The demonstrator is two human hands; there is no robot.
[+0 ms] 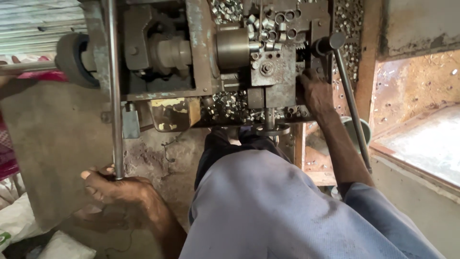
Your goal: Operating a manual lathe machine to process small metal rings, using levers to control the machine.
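Left hand (117,189) clenched round long steel rod (114,91); right hand (314,91) outstretched, fingers resting unclenched on machine block (278,76).

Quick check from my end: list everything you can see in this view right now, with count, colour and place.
machine: one, grey-brown metal, across the top centre
small metal rings: many, silvery, piled on the machine's top and along its lower edge
long rod: one, grey, running vertically at left
lever with dark knob: one, grey, slanting down at right
wheel: one, dark, on a shaft at upper left
flat panel: one, grey-brown, at left below the wheel
bucket: one, greenish, partly hidden behind the lever
white sacks: at least two, lower left corner
trousers: light blue-grey, bottom centre
left hand: closed around the rod's lower end
right hand: resting on the machine by the rings, grip hidden
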